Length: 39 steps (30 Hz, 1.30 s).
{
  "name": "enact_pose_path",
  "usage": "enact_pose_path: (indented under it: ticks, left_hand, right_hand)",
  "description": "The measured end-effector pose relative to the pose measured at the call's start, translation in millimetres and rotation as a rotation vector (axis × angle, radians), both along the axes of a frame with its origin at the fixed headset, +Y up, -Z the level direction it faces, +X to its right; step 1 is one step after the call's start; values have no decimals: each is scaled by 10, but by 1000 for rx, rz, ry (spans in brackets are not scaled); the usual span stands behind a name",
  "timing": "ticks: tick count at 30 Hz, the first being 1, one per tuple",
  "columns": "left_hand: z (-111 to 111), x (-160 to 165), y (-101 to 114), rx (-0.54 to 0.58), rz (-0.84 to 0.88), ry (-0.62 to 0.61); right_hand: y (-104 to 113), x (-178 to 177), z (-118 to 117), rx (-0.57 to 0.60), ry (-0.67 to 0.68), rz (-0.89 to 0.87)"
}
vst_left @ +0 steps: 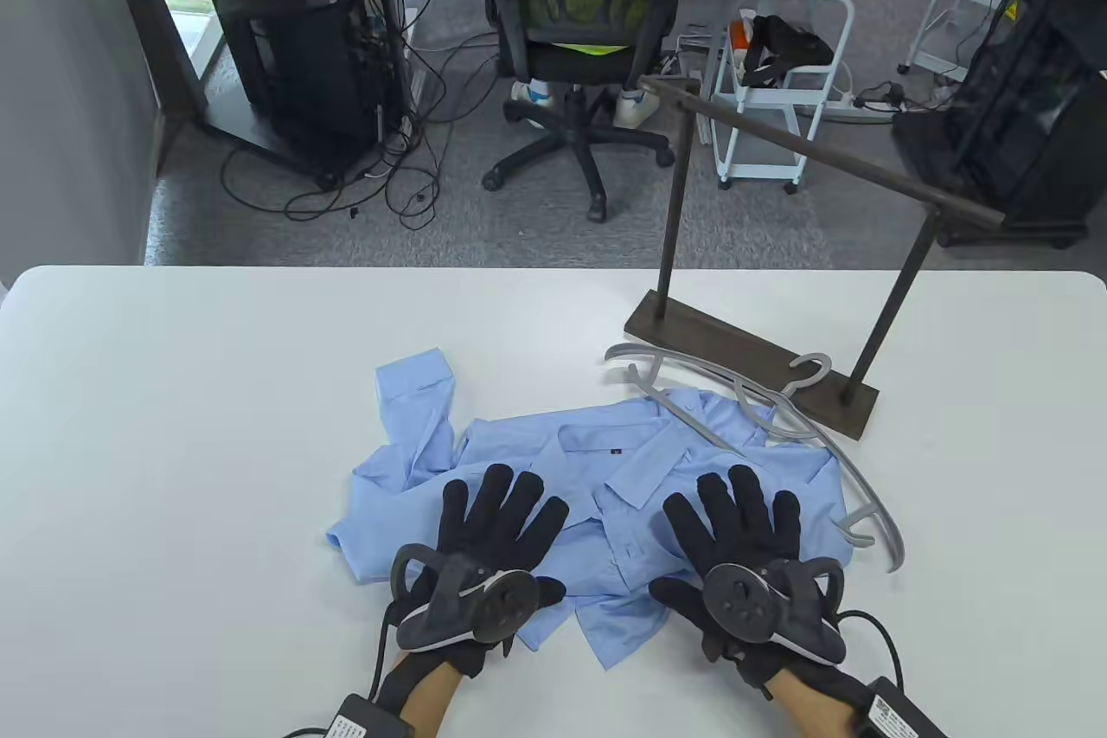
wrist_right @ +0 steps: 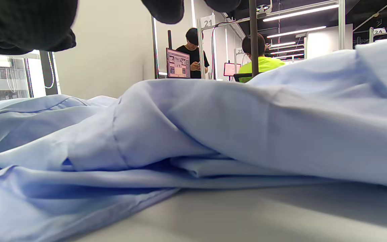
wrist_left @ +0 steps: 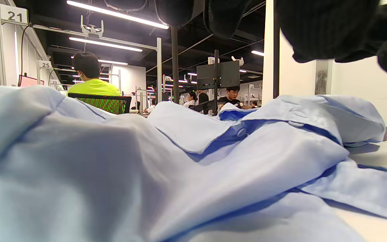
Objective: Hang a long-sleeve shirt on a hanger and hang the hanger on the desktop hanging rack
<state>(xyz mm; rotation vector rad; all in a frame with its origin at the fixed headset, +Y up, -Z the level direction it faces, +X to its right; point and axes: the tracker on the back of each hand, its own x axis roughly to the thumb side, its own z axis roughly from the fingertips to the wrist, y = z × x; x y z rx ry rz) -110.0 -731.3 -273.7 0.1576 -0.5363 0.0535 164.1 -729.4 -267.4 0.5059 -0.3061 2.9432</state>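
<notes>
My left hand (vst_left: pixel 493 539) and my right hand (vst_left: pixel 735 535) both lie flat on the shirt (vst_left: pixel 605 504), fingers (vst_left: pixel 497 496) spread wide and straight, holding nothing. The shirt is crumpled on the white desk (vst_left: pixel 173 426) just in front of me, collar up and toward the far side, one sleeve (vst_left: pixel 419 401) thrown out to the far left with its cuff folded over. Its long axis, sleeve to sleeve, runs roughly left to right across the desk.

The grey hanger (vst_left: pixel 778 435) lies flat, partly on the shirt's right shoulder and partly on the bare desk, its hook (vst_left: pixel 813 366) pointing away from me onto the base of the rack (vst_left: pixel 752 357). Its long bar runs diagonally from far left to near right. The rack stands at the far right of the desk, its rail (vst_left: pixel 822 150) slanting from far left to near right, with nothing on it.

I judge the shirt to be light, thin and limp: it will sag and slide wherever I don't support it, and the wrist views show soft folds piled loosely. I would take it at the collar or shoulder seams, where the cloth is doubled and firmer. The hanger looks stiff and light, probably smooth plastic, so the fabric may slip off its arms; I would hold it at the neck below the hook. Nothing of the hanging is done yet.
</notes>
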Motion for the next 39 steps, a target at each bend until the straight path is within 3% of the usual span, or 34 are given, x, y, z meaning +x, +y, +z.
enact_pose_path:
  ticks: [25,39]
  left_hand:
    - [-6,22,-3,0,-2,-23]
    - [-10,-25,21,11,16,-5]
  right_hand:
    - [53,16,27,14,-5,6]
    - [677,291,109,202,-153,-91]
